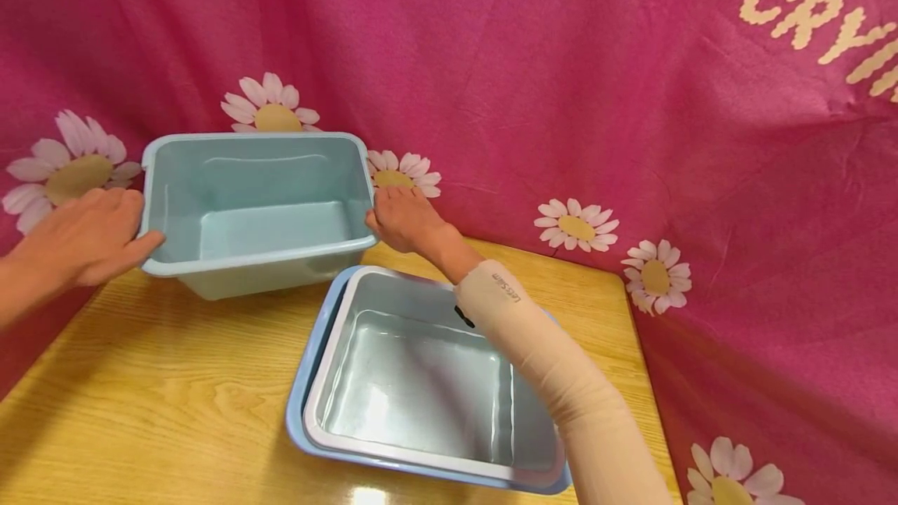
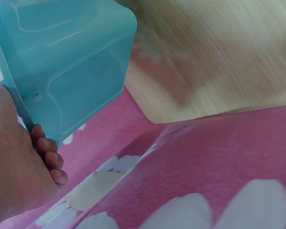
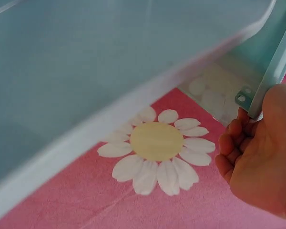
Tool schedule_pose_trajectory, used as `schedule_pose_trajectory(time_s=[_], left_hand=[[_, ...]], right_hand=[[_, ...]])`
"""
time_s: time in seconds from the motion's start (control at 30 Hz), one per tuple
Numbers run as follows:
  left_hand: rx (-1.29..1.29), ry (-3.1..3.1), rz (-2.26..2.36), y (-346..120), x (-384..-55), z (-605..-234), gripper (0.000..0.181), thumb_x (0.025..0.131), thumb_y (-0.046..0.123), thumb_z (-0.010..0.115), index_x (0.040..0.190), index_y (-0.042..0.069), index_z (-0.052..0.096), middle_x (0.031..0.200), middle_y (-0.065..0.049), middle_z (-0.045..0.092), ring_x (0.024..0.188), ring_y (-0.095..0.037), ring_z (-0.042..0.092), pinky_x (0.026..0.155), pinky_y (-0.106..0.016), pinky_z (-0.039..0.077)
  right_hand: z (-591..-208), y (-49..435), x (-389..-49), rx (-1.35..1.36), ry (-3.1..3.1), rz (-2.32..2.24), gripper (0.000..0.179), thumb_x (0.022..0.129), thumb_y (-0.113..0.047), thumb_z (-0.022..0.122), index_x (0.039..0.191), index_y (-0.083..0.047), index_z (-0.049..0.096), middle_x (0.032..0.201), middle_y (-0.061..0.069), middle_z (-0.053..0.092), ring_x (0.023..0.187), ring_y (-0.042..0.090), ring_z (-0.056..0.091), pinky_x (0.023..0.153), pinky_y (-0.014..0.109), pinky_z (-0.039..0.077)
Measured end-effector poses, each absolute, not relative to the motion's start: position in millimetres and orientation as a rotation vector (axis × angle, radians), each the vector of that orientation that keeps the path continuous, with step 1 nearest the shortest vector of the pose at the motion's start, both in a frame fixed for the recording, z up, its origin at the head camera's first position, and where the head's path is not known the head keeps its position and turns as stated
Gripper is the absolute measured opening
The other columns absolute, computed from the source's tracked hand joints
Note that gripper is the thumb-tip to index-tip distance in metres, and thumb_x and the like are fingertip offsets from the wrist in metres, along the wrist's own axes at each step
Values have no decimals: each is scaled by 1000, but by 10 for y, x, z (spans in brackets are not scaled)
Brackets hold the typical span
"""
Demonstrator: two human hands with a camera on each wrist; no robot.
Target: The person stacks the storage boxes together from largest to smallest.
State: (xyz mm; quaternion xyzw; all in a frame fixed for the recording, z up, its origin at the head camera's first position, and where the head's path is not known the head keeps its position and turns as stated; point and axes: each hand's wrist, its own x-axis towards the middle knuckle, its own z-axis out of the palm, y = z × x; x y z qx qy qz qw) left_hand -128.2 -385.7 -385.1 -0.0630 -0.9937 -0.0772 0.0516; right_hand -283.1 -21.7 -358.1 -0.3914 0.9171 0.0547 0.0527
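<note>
A teal rectangular plastic basin (image 1: 273, 228) is held between both hands at the back left of the table, with its inside facing the head view. My left hand (image 1: 98, 236) grips its left end, thumb over the rim and fingers curled beneath, as the left wrist view shows. At the opposite end my right hand (image 1: 407, 218) grips the rim, and its curled fingers (image 3: 236, 138) show under the edge in the right wrist view. Nearer the front, a grey-white basin (image 1: 326, 419) sits nested inside a blue basin (image 1: 300, 411); my right forearm passes over them.
The wooden table (image 1: 140, 380) carries the nested basins. A pink cloth (image 1: 491, 61) printed with daisies and pale letters hangs behind and along the right side, close to the teal basin's far rim.
</note>
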Motion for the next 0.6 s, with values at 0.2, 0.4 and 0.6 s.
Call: schedule_pose_trajectory(time_s=[0.2,0.4,0.6], left_hand=[[-240,-3009,-195,-3793,-1369,-3760,36,94,30,53,85,-4,46,69,-9,43,63,-28,45,53,-40,37],[-262,-3020,-193,-3717,-1456,-3667,37,95,31,53,89,-5,46,75,-11,45,72,-31,47,59,-44,40],[-342,-2997,-212,-3651,-1546,-3598,33,95,27,53,88,-5,48,74,-10,47,70,-31,50,64,-47,41]], right_hand=[[-3508,-101,-2847,-1182,2830,185,29,104,-29,38,112,-5,52,100,7,55,103,23,53,90,37,37],[-3451,17,-2864,-1203,2872,228,30,104,-30,35,109,-5,51,101,7,56,104,25,53,93,39,37],[-3412,136,-2917,-1235,2878,199,30,103,-27,36,109,-3,51,102,11,58,102,29,55,92,40,41]])
